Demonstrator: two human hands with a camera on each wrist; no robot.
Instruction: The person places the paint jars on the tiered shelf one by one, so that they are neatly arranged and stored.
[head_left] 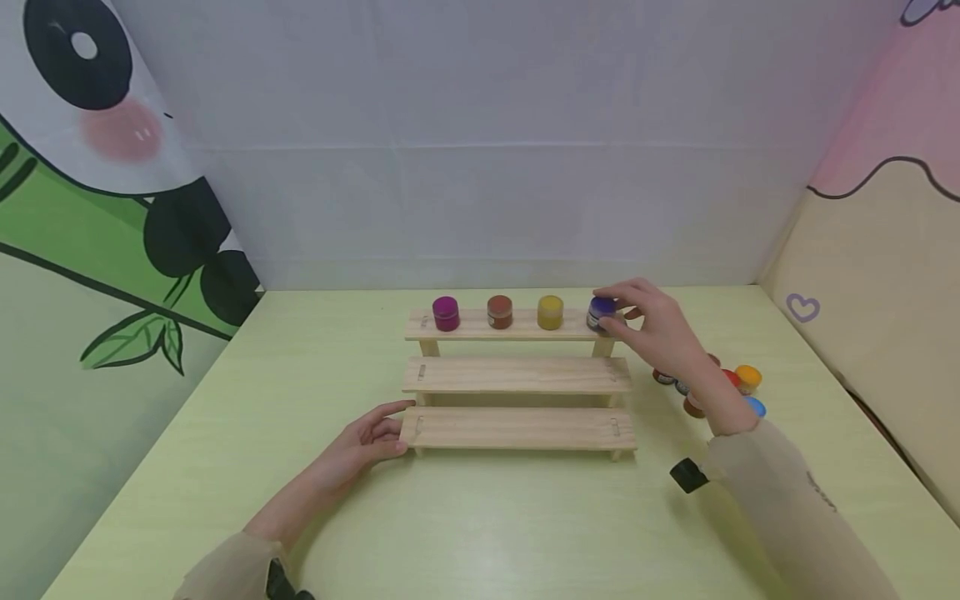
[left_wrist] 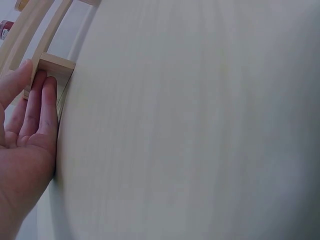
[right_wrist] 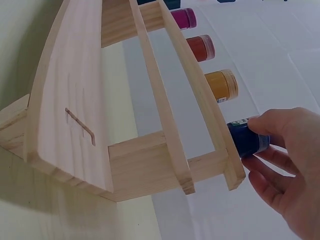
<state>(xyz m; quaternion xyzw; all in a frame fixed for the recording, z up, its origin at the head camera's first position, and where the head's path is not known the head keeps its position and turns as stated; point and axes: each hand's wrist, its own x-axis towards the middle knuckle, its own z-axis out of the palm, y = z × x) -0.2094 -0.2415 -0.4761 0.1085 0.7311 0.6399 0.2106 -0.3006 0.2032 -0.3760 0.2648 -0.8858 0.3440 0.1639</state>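
A three-step wooden rack [head_left: 517,375] stands on the table. My right hand [head_left: 656,329] pinches a dark blue paint jar [head_left: 601,310] between thumb and fingers at the right end of the top step; in the right wrist view the blue jar [right_wrist: 245,139] stands upright against that step. Left of it on the same step are a yellow jar [head_left: 550,312], a brown-red jar [head_left: 499,312] and a purple jar [head_left: 446,313], spaced apart. At the left end of the lowest step, my left hand [head_left: 358,446] grips the board's end, thumb in front and fingertips [left_wrist: 49,87] beneath.
Several more paint jars [head_left: 748,377], among them orange, red, brown and light blue ones, cluster on the table right of the rack, partly hidden behind the right forearm. A pale wall [head_left: 487,200] rises behind the table's back edge. Printed side panels [head_left: 877,333] flank it.
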